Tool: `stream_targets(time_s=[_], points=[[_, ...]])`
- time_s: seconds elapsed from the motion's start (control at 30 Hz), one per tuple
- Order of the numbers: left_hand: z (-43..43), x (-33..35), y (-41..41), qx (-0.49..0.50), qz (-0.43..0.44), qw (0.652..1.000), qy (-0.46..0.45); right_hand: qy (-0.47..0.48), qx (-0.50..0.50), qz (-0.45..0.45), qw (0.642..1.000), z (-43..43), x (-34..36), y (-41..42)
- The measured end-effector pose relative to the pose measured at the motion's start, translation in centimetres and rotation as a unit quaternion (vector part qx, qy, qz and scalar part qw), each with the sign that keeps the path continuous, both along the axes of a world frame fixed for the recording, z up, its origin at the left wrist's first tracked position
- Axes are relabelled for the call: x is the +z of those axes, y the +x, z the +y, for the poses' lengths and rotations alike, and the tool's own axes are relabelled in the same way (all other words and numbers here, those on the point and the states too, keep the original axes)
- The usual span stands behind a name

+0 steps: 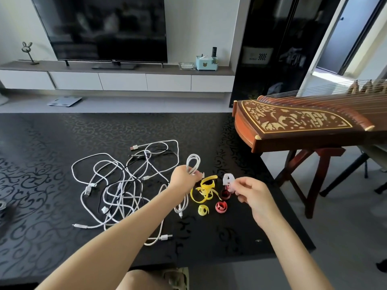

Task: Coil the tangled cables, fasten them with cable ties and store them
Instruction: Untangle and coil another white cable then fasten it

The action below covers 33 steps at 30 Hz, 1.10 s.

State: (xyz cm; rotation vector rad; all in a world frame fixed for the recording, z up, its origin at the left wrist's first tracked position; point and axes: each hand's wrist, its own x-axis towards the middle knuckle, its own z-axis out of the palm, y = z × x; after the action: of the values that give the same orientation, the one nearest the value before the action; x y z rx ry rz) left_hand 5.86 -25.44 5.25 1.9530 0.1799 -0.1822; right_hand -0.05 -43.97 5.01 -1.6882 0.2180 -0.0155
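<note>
Knee [144,279] at the lower edge, beside the black table [62,237]. Left hand [183,177], just right of the tangled cables [117,185], grips a folded white cable [193,164] at mid-length so that its loops stay gathered. Right hand [252,192], farther right of the tangle, pinches what appears to be a white tie [228,180], held ready for wrapping. Yellow and red ties [206,190] lie between the two hands.
</note>
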Motion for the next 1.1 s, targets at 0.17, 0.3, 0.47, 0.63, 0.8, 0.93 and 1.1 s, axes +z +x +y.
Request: stream_targets(time_s=[0.17,0.3,0.47,0.63,0.8,0.93,1.1], points=[[-1.1,0.9,-0.9,-0.032,0.063,0.991,-0.117,0.223,-0.004,-0.011,0.975,0.1,0.7,-0.8],[-1.7,1.7,-3.0,-0.123,0.080,0.964,-0.222,0.326,-0.021,0.008,0.945,2.0,1.0,-1.0],[-0.7,2.5,-4.9,-0.122,0.045,0.965,-0.227,0.437,0.024,0.041,0.898,4.2,1.3,-2.0],[1.3,3.0,-6.4,-0.147,-0.084,0.985,0.022,0.527,0.075,0.068,0.844,5.4,1.8,-3.6],[5.1,4.6,-7.0,-0.130,-0.072,0.988,0.035,0.387,0.082,0.104,0.912,5.4,3.2,-5.1],[6.9,5.2,-8.7,-0.169,-0.102,0.972,0.123,0.032,0.172,0.133,0.976,7.5,4.6,-6.7],[9.9,5.4,-10.7,-0.199,-0.102,0.965,0.137,-0.060,0.207,0.127,0.968,9.5,5.5,-8.1]])
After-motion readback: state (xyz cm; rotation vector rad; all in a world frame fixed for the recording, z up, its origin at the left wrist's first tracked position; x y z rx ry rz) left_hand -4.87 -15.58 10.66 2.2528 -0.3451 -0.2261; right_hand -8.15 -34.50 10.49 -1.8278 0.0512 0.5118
